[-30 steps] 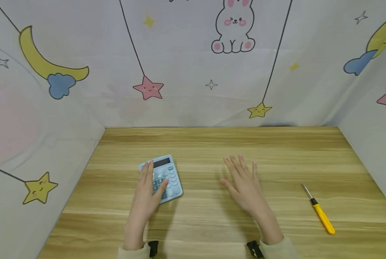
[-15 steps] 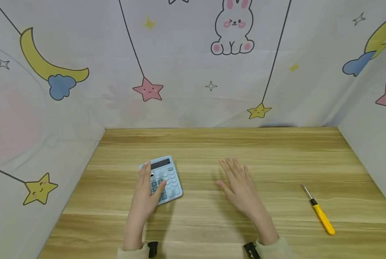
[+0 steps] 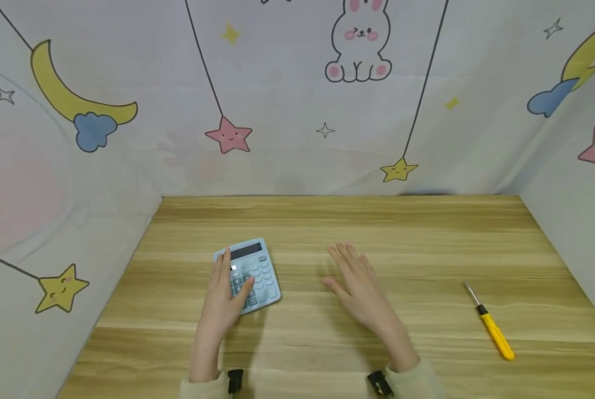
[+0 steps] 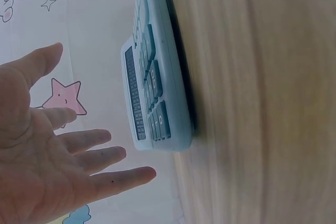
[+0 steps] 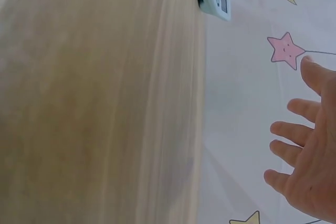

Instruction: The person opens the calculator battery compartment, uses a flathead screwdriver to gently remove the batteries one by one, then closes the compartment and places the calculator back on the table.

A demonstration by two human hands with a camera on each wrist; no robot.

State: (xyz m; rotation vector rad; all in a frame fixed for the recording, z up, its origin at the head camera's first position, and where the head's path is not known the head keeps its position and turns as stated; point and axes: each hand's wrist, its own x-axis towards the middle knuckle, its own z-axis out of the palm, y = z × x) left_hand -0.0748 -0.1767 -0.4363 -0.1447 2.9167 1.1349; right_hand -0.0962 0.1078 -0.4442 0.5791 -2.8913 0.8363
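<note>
Head view: pale blue calculator (image 3: 262, 280) on the wood-grain table (image 3: 307, 346), left of centre in the lower half of the frame. Body rectangular, corners rounded, turned so that its top edge slopes up toward the right. Dark display strip (image 3: 246, 251) along the far end; keys in two shades, pale blue and a deeper grey-blue. Left wrist view has it side-on at upper centre, a dark gap or shadow along its underside, keys standing proud of the case. Right wrist view catches only a corner, at the top edge. Left hand (image 3: 221, 302) over the calculator's left part, hiding some keys; fingers extended, thumb spread wide, nothing gripped. Left wrist view shows space between fingers and keys, so no contact seen. Right hand (image 3: 362, 293) right of centre, over the table, palm turned toward the left of the frame; fingers straight and slightly spread, thumb apart, holding nothing. Yellow-handled screwdriver (image 3: 494, 330) at lower right, well apart from both hands, shaft pointing to upper left. White printed cloth (image 3: 277, 83) behind.
</note>
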